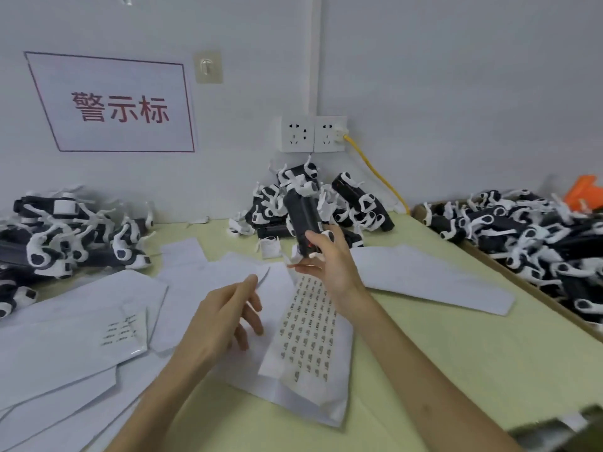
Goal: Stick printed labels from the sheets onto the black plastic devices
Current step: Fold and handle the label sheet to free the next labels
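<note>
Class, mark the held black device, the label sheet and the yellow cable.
black device (301, 215): head view, upper body.
label sheet (308, 334): head view, printed middle.
yellow cable (375, 171): head view, mid-length.

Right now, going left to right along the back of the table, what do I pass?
Left heap of black devices → middle heap of devices → right heap of devices → orange thing.

It looked like a small factory workbench: heaps of identical black devices (326, 203) piled against a bare wall (456, 76), label sheets (306, 327) strewn over the table (440, 337), a red-lettered sign (120, 106) taped above.
</note>
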The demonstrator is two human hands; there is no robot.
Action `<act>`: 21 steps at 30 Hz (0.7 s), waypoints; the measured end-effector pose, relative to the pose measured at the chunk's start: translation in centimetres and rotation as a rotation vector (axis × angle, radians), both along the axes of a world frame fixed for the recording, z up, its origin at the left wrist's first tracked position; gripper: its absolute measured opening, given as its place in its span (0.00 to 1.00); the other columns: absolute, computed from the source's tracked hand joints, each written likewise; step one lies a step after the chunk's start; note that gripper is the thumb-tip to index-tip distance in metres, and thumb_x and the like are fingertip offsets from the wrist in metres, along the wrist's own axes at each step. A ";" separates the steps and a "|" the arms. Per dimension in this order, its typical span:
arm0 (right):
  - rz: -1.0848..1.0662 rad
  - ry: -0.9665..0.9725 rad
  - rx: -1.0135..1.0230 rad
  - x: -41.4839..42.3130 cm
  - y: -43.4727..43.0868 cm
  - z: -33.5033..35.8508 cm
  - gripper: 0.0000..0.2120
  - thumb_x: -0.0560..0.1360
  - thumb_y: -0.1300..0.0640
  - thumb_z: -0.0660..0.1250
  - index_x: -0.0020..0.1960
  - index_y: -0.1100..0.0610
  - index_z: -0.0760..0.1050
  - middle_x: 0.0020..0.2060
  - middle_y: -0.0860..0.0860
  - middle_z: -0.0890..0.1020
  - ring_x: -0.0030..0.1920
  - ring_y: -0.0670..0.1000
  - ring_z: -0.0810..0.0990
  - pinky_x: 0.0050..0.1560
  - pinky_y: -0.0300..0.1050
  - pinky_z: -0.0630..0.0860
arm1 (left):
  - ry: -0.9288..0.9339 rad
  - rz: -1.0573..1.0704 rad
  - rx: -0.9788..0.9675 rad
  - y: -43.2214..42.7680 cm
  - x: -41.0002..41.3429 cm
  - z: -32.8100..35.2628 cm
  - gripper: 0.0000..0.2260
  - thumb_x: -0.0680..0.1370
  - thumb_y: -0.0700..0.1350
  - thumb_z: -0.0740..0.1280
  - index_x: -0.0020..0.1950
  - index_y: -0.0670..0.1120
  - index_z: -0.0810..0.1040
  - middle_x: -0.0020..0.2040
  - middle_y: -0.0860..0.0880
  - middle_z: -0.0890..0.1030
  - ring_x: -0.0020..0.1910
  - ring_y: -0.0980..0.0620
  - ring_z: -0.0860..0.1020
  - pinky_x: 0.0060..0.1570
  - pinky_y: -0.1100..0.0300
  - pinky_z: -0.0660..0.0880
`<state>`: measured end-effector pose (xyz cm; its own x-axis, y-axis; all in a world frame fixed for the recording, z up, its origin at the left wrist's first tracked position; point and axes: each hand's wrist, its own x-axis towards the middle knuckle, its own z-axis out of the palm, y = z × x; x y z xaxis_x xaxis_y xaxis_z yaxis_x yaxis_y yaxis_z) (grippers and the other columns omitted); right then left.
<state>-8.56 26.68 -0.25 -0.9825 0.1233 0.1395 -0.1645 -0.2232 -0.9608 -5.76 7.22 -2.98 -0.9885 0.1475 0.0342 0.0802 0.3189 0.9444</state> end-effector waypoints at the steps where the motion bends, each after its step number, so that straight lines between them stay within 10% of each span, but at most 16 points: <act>1: 0.015 -0.033 -0.003 -0.1 0.1 0.0 0.07 0.82 0.56 0.63 0.58 0.47 0.69 0.50 0.58 0.81 0.39 0.58 0.86 0.43 0.44 0.81 | -0.009 -0.046 -0.064 0.2 0.1 -0.1 0.26 0.79 0.69 0.60 0.44 0.47 0.79 0.36 0.45 0.85 0.27 0.48 0.78 0.30 0.58 0.69; 5: 0.142 -0.271 -0.029 -0.2 0.6 0.3 0.10 0.82 0.53 0.61 0.61 0.57 0.71 0.46 0.58 0.79 0.35 0.57 0.83 0.41 0.45 0.77 | 0.010 -0.132 -0.141 0.5 0.1 -0.2 0.25 0.62 0.77 0.65 0.46 0.61 0.80 0.35 0.48 0.85 0.27 0.52 0.77 0.36 0.56 0.73; 9: 0.275 -0.392 -0.130 -0.7 2.4 1.5 0.20 0.83 0.45 0.55 0.61 0.60 0.75 0.44 0.59 0.79 0.35 0.55 0.79 0.38 0.45 0.71 | 0.005 -0.155 -0.164 0.7 0.4 0.2 0.24 0.68 0.70 0.69 0.51 0.53 0.80 0.32 0.46 0.83 0.26 0.52 0.75 0.36 0.56 0.70; 13: 0.119 -0.220 -0.489 -3.6 7.6 5.5 0.26 0.83 0.43 0.56 0.68 0.63 0.71 0.54 0.63 0.78 0.40 0.59 0.82 0.40 0.47 0.78 | 0.036 -0.161 -0.219 1.1 0.8 0.5 0.20 0.69 0.64 0.68 0.51 0.51 0.80 0.28 0.48 0.81 0.24 0.54 0.74 0.36 0.56 0.68; 16: -0.021 0.030 -0.857 -6.0 13.8 10.0 0.35 0.82 0.39 0.59 0.79 0.62 0.57 0.70 0.68 0.70 0.58 0.69 0.80 0.58 0.63 0.78 | 0.057 -0.160 -0.262 1.1 0.8 0.3 0.10 0.77 0.56 0.71 0.49 0.50 0.81 0.27 0.49 0.81 0.24 0.54 0.73 0.37 0.56 0.68; 21: -0.302 -0.169 -0.092 -7.8 16.1 9.4 0.22 0.84 0.51 0.58 0.75 0.58 0.64 0.72 0.62 0.70 0.55 0.61 0.82 0.53 0.54 0.79 | 0.059 -0.161 -0.289 1.1 0.6 0.1 0.08 0.79 0.56 0.69 0.48 0.52 0.82 0.28 0.51 0.81 0.24 0.58 0.73 0.37 0.57 0.68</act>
<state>-16.34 42.77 9.19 -0.9080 0.4163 -0.0467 -0.0772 -0.2757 -0.9582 -5.13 8.29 -2.88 -0.9494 0.3130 0.0243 0.2026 0.5516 0.8091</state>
